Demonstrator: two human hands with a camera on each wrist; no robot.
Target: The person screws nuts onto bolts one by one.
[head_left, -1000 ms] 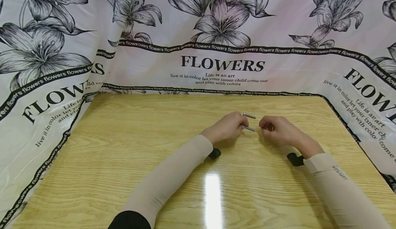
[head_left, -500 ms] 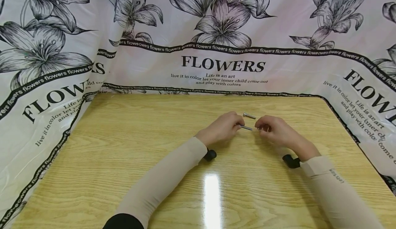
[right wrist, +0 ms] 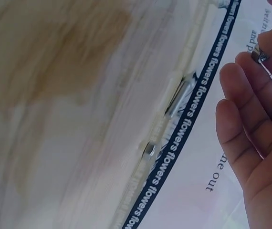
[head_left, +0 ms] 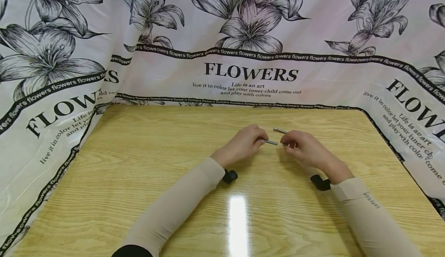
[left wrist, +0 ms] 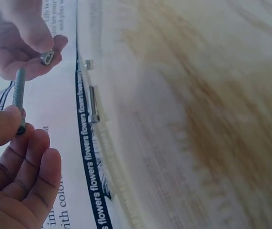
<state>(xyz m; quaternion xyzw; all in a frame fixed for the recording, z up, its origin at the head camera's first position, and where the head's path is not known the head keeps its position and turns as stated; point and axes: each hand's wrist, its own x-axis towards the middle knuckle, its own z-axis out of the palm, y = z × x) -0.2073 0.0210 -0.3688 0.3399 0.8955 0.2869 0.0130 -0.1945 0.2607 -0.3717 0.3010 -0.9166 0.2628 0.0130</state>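
Observation:
My left hand pinches a metal bolt near its head between thumb and fingers. Its threaded end points toward my right hand. Between the right thumb and index finger sits a small metal nut, its hole facing the bolt's tip with a short gap between. On the table behind the hands lies a second bolt, partly covered by the right hand in the head view. Beyond that bolt, a second nut rests on the table; the right hand hides it from the head view.
The wood-grain table stretches around both hands, with a bright light reflection near its front. A white sheet printed with flowers and lettering hangs along the back and sides. A black wrist camera sits below the right wrist.
Both hands have drifted left, carrying the bolt and the nut. The gap between nut and bolt tip has narrowed slightly. The second bolt is now partly covered by the right hand.

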